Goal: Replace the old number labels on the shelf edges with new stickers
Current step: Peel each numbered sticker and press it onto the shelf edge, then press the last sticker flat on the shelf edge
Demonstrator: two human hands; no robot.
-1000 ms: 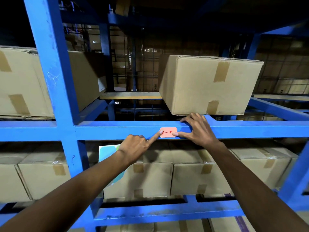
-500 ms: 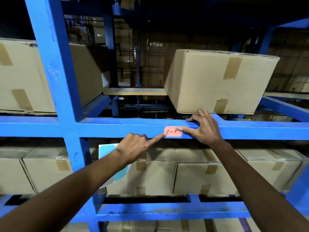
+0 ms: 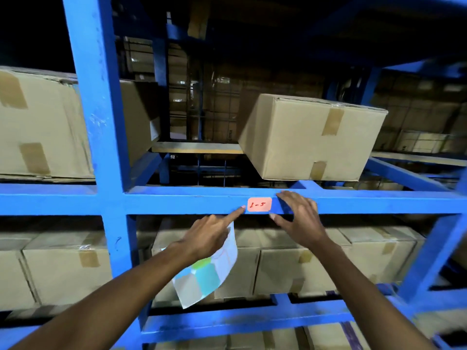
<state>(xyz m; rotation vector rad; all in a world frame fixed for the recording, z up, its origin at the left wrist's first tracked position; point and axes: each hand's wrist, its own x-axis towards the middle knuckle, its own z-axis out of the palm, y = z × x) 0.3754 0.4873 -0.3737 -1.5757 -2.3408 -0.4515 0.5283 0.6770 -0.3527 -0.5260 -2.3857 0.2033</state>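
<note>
A pink sticker (image 3: 259,204) marked "1-5" in red sits on the front face of the blue shelf beam (image 3: 177,202). My left hand (image 3: 207,236) holds a sheet of stickers (image 3: 209,276) with coloured patches under its curled fingers, and its index finger points at the beam just left of the pink sticker. My right hand (image 3: 300,218) hovers just right of the sticker, fingers spread, thumb below the beam and fingertips near its top edge. It holds nothing.
A blue upright post (image 3: 101,122) stands to the left. A tilted cardboard box (image 3: 308,137) rests on the shelf above the beam, another large box (image 3: 38,125) at far left. Taped cartons (image 3: 252,269) fill the shelf below. A lower blue beam (image 3: 240,322) crosses underneath.
My right hand has lifted off the sticker and drawn back to its right. My left index finger has slid off the sticker's left edge. The sticker sheet now hangs in fuller view.
</note>
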